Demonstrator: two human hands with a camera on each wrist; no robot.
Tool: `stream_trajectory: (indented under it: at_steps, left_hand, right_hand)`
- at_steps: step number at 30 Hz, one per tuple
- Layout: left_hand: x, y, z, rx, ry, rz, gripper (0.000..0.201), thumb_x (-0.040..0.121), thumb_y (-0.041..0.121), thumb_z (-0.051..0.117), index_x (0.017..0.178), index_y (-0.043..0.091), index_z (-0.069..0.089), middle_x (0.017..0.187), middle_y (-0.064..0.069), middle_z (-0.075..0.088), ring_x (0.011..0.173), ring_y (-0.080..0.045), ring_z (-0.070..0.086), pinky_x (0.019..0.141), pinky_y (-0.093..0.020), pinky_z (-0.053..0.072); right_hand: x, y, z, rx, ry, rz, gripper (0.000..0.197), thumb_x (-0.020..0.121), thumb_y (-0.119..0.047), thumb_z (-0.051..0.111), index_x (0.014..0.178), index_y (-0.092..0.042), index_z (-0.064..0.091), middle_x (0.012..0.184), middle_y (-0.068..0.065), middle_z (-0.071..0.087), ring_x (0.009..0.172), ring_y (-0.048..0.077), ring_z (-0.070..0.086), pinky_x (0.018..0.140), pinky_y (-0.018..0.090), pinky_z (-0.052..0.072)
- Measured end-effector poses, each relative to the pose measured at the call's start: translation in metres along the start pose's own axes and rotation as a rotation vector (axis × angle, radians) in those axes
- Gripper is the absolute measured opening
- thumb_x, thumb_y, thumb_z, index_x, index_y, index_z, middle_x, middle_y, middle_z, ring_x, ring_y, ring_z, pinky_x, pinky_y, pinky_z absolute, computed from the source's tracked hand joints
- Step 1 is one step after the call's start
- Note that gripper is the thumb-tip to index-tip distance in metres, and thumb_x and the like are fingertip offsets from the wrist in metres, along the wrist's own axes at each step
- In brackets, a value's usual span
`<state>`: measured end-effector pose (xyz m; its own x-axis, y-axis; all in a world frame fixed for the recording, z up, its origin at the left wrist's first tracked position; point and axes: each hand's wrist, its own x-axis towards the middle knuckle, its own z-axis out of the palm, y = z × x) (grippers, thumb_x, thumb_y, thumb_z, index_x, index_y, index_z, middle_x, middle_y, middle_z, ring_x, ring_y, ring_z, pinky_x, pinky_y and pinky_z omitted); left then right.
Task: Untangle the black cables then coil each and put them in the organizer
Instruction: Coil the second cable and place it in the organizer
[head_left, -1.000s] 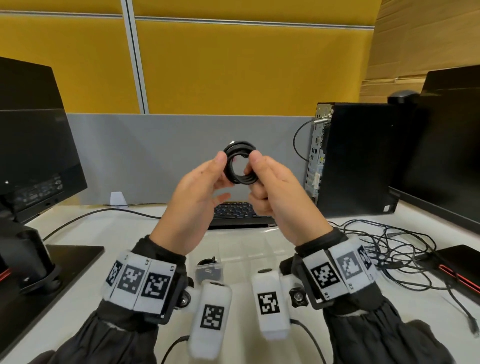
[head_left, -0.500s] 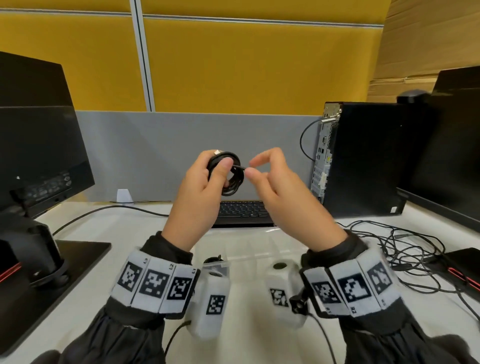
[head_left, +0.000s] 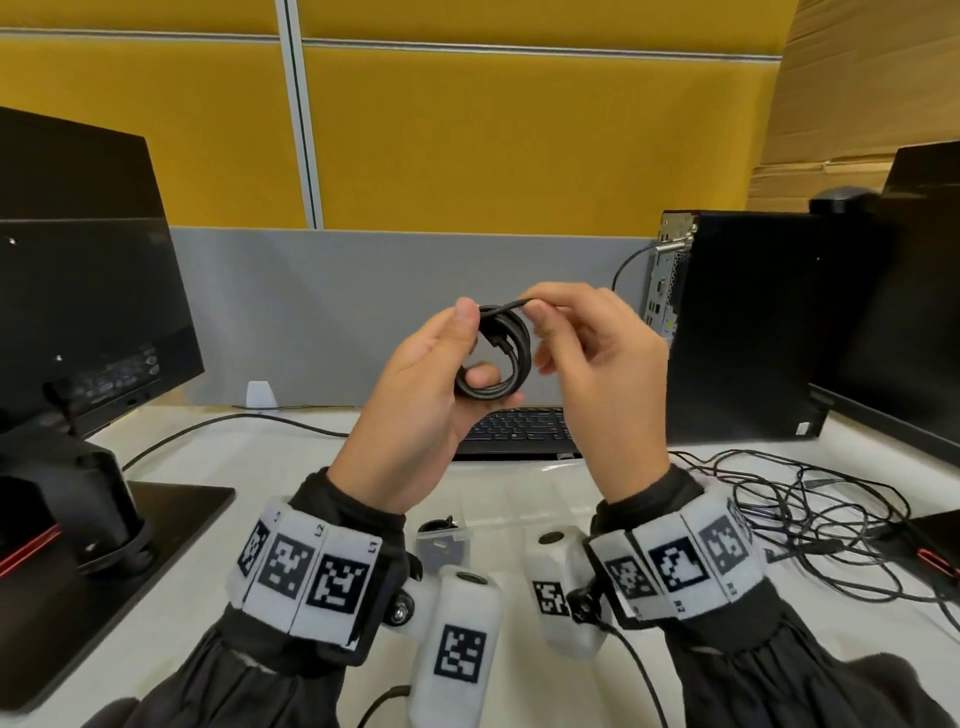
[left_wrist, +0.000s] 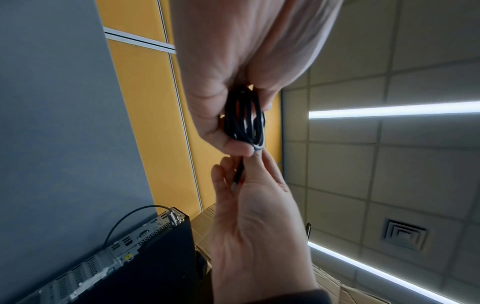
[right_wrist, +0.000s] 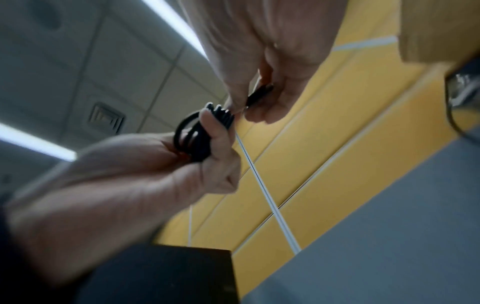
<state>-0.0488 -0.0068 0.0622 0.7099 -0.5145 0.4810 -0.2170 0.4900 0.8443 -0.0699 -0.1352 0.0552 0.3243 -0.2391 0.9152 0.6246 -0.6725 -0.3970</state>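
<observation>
Left hand (head_left: 415, 395) gripping coiled black cable (head_left: 496, 353) mid-air above clear organizer (head_left: 498, 506), keeps loops from springing. Right hand (head_left: 597, 364) pinching free plug end at coil top, likely to tuck it. Tangled cables (head_left: 810, 499) right.

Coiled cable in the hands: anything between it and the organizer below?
Nothing on the desk visibly blocks it. The coiled cable is held up in the left hand, its loose end pinched by the right hand. The clear organizer sits right below; only the person's own wrists and wrist cameras overlap it in the head view.
</observation>
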Motion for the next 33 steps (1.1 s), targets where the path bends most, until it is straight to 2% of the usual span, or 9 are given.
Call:
stream_trajectory:
  at_steps: [3, 5, 8, 11, 14, 17, 22, 26, 33]
  left_hand:
    - [0.002, 0.000, -0.002, -0.063, 0.021, -0.040, 0.035, 0.094, 0.034, 0.038, 0.103, 0.011, 0.062, 0.079, 0.008, 0.053, 0.051, -0.004, 0.040, 0.061, -0.024, 0.052]
    - [0.002, -0.001, -0.003, -0.072, 0.029, -0.064, 0.039, 0.094, 0.036, 0.039, 0.111, 0.009, 0.061, 0.091, 0.001, 0.047, 0.051, -0.004, 0.041, 0.061, -0.025, 0.052]
    - [0.003, -0.003, -0.003, -0.033, 0.004, -0.066, 0.037, 0.096, 0.034, 0.035, 0.111, 0.009, 0.059, 0.076, 0.009, 0.060, 0.055, -0.004, 0.043, 0.063, -0.025, 0.052]
    - [0.004, -0.007, -0.005, 0.009, -0.005, -0.072, 0.039, 0.095, 0.037, 0.035, 0.114, 0.010, 0.057, 0.069, 0.012, 0.065, 0.084, -0.025, 0.054, 0.068, -0.024, 0.053]
    - [0.005, -0.009, -0.007, 0.107, 0.019, -0.070, 0.047, 0.088, 0.044, 0.038, 0.118, 0.013, 0.058, 0.112, -0.011, 0.067, 0.116, -0.035, 0.055, 0.086, -0.033, 0.054]
    - [0.006, -0.013, -0.008, 0.190, 0.025, -0.052, 0.051, 0.087, 0.045, 0.037, 0.120, 0.010, 0.056, 0.120, -0.016, 0.062, 0.113, -0.028, 0.058, 0.094, -0.038, 0.047]
    - [0.009, -0.014, -0.012, 0.174, -0.008, -0.078, 0.045, 0.092, 0.041, 0.035, 0.118, 0.010, 0.056, 0.111, -0.015, 0.064, 0.094, -0.016, 0.060, 0.072, -0.021, 0.051]
    - [0.009, -0.014, -0.013, 0.134, 0.031, -0.052, 0.049, 0.092, 0.037, 0.038, 0.119, 0.000, 0.056, 0.117, -0.022, 0.062, 0.110, -0.029, 0.060, 0.096, -0.039, 0.049]
    - [0.009, -0.016, -0.014, 0.159, 0.038, -0.008, 0.053, 0.088, 0.038, 0.041, 0.119, -0.002, 0.055, 0.119, -0.024, 0.060, 0.109, -0.028, 0.058, 0.098, -0.041, 0.045]
  right_hand:
    - [0.003, 0.001, 0.001, 0.003, -0.070, 0.086, 0.009, 0.090, -0.026, 0.060, 0.091, -0.030, 0.068, 0.085, -0.009, 0.066, 0.085, 0.010, 0.055, 0.072, 0.019, 0.042]
    - [0.004, 0.004, 0.000, 0.028, -0.098, 0.147, 0.008, 0.088, -0.027, 0.063, 0.090, -0.033, 0.068, 0.088, -0.007, 0.061, 0.081, 0.003, 0.049, 0.070, 0.012, 0.035]
    - [0.004, 0.005, 0.001, 0.221, -0.121, 0.270, 0.010, 0.089, -0.017, 0.062, 0.091, -0.021, 0.071, 0.089, 0.011, 0.065, 0.069, 0.011, 0.056, 0.063, 0.022, 0.045]
    - [0.003, 0.002, 0.000, 0.343, -0.142, 0.337, 0.011, 0.091, -0.008, 0.058, 0.092, -0.009, 0.069, 0.084, 0.010, 0.070, 0.071, 0.020, 0.065, 0.063, 0.029, 0.055]
    - [0.002, 0.001, -0.002, 0.341, -0.172, 0.373, 0.013, 0.093, -0.011, 0.056, 0.094, -0.007, 0.068, 0.084, 0.006, 0.070, 0.076, 0.013, 0.066, 0.066, 0.023, 0.055]
    - [0.000, 0.002, -0.003, 0.389, -0.210, 0.449, 0.016, 0.094, -0.012, 0.052, 0.097, -0.003, 0.065, 0.086, 0.008, 0.069, 0.077, 0.012, 0.067, 0.067, 0.023, 0.055]
    - [-0.003, 0.000, -0.005, 0.568, -0.256, 0.590, 0.023, 0.096, -0.011, 0.048, 0.105, 0.006, 0.061, 0.089, 0.014, 0.068, 0.076, 0.017, 0.068, 0.067, 0.024, 0.055]
    - [-0.004, -0.004, -0.004, 0.675, -0.293, 0.694, 0.022, 0.096, -0.013, 0.048, 0.102, 0.001, 0.063, 0.085, 0.011, 0.071, 0.074, 0.015, 0.069, 0.065, 0.022, 0.055]
    - [-0.003, -0.007, -0.005, 0.749, -0.287, 0.756, 0.018, 0.095, -0.013, 0.049, 0.099, -0.003, 0.064, 0.078, 0.004, 0.072, 0.068, 0.013, 0.068, 0.063, 0.021, 0.054]
